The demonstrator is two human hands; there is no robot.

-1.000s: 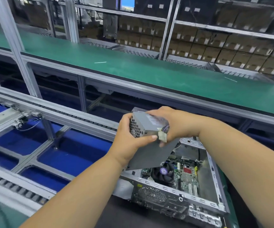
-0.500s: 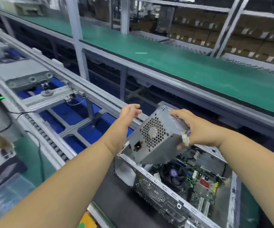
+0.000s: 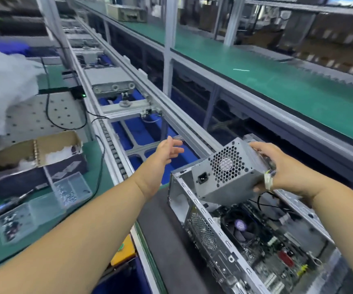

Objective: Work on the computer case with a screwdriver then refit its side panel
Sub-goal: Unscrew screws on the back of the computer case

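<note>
The right hand (image 3: pixel 277 166) grips a grey power supply (image 3: pixel 228 172) tilted above the open computer case (image 3: pixel 245 240) at 5 o'clock, while the left hand (image 3: pixel 167 152) — fingers loosely spread, holding nothing — hovers at its 9 o'clock.

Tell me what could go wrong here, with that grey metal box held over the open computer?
1. Only the right hand holds the grey perforated metal power supply box; the left hand is off it, open. It could slip onto the fan and green circuit board inside the open silver computer case.
2. Black cables trail from the box into the case; pulling further might strain them.
</note>
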